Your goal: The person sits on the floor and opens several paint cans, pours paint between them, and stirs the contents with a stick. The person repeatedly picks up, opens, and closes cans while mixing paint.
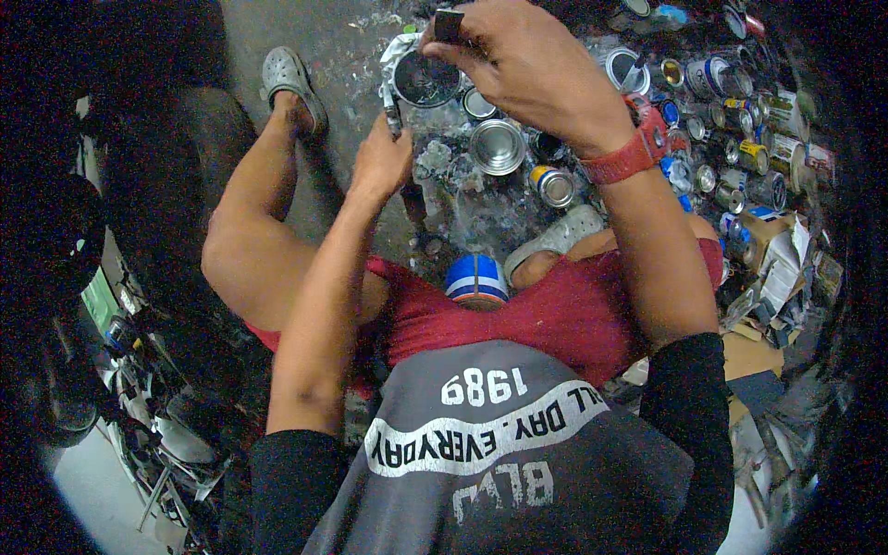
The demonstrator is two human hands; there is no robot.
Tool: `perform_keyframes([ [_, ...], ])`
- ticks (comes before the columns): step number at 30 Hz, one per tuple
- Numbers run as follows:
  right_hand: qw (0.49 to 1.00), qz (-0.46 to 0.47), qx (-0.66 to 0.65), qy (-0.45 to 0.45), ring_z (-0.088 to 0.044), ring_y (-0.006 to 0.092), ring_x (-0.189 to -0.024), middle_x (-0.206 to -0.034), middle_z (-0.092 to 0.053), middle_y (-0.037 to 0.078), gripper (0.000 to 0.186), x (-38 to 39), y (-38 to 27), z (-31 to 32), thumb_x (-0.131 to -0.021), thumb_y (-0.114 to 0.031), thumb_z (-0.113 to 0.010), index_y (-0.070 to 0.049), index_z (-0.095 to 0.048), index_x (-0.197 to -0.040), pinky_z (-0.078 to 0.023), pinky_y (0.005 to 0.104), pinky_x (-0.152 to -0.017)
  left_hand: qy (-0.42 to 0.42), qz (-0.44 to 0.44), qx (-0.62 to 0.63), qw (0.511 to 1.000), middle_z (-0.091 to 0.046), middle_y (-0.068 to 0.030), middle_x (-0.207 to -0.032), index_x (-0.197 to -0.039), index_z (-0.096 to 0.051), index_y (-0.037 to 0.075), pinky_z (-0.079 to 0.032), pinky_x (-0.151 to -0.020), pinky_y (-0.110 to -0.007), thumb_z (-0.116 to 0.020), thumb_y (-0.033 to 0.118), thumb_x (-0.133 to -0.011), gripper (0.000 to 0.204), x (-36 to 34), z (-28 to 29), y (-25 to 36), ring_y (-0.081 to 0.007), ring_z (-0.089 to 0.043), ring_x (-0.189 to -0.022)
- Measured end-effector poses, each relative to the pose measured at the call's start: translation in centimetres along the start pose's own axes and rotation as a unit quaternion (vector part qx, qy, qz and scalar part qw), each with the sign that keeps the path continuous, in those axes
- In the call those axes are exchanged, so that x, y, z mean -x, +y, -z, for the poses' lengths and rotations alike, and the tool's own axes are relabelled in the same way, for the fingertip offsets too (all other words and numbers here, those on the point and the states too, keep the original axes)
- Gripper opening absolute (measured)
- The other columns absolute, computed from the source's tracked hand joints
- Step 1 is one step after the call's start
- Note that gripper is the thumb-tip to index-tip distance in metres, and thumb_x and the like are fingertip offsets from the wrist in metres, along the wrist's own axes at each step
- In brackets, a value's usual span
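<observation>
My left hand (383, 159) is closed round the lower end of a narrow silver-and-dark piece (393, 115), whose kind I cannot make out. This piece meets the left rim of a round, dark-filled tin (427, 81), where crumpled whitish material hangs. Above the tin, my right hand (518, 60) is closed, its fingers bent round a small black square-ended piece (449, 26). The rest of that piece is hidden by my fingers. Nearby on the floor are an open silver tin (497, 147) and a blue, white and orange can (552, 186).
Several tins and paint cans (740, 139) crowd the stained floor on the right. Another blue and white can (476, 280) stands between my legs. Cardboard and paper scraps (782, 273) pile up at the right. Dark clutter (180, 430) lies at the lower left.
</observation>
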State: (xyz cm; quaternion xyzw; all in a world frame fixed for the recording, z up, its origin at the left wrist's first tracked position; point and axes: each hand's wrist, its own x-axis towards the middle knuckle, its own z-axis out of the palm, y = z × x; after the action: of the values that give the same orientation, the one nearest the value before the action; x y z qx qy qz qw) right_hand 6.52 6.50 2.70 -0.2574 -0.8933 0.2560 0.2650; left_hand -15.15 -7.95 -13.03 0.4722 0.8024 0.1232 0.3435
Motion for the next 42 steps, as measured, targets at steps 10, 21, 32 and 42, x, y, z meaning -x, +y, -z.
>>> perform_keyframes([
  [10, 1.000, 0.015, -0.015, -0.001, -0.057, 0.0377, -0.087, -0.087, -0.059, 0.018, 0.023, -1.1, -4.4, 7.4, -0.101, -0.021, -0.066, 0.000, -0.064, -0.092, -0.045, 0.0511, -0.080, -0.017, -0.059, 0.015, 0.998, -0.073, -0.0284, -0.096, -0.125, -0.058, -0.005, -0.054, -0.086, -0.050, -0.057, 0.035, -0.102, 0.046, 2.5, 7.8, 5.9, -0.0455, -0.073, -0.095],
  [21, 0.998, 0.019, 0.006, 0.056, -0.065, 0.0407, -0.095, -0.094, -0.070, 0.020, 0.020, 0.0, -2.0, 4.9, -0.096, -0.022, -0.068, -0.003, -0.072, -0.097, -0.051, 0.0522, -0.085, -0.016, -0.048, 0.040, 0.998, -0.072, -0.0277, -0.087, -0.126, -0.058, -0.005, -0.053, -0.080, -0.052, -0.059, 0.027, -0.102, 0.040, 1.4, 5.7, 7.3, -0.0436, -0.073, -0.086],
  [32, 0.998, -0.021, -0.059, 0.001, -0.058, 0.0345, -0.092, -0.089, -0.065, 0.014, 0.016, -1.4, -2.9, 5.8, -0.100, -0.018, -0.065, -0.002, -0.069, -0.101, -0.047, 0.0463, -0.084, 0.018, -0.057, 0.033, 0.998, -0.071, -0.0344, -0.109, -0.139, -0.055, 0.000, -0.052, -0.092, -0.055, -0.059, 0.023, -0.101, 0.045, 0.7, 5.8, 6.6, -0.0517, -0.069, -0.106],
  [42, 0.991, -0.063, 0.064, 0.096, -0.062, 0.0395, -0.081, -0.084, -0.064, 0.019, 0.021, -0.5, -2.1, 3.3, -0.098, -0.022, -0.069, -0.001, -0.070, -0.095, -0.050, 0.0508, -0.076, 0.042, -0.067, 0.034, 0.996, -0.071, -0.0340, -0.110, -0.140, -0.055, 0.000, -0.052, -0.091, -0.057, -0.059, 0.022, -0.101, 0.046, 0.2, 5.2, 6.1, -0.0527, -0.068, -0.105],
])
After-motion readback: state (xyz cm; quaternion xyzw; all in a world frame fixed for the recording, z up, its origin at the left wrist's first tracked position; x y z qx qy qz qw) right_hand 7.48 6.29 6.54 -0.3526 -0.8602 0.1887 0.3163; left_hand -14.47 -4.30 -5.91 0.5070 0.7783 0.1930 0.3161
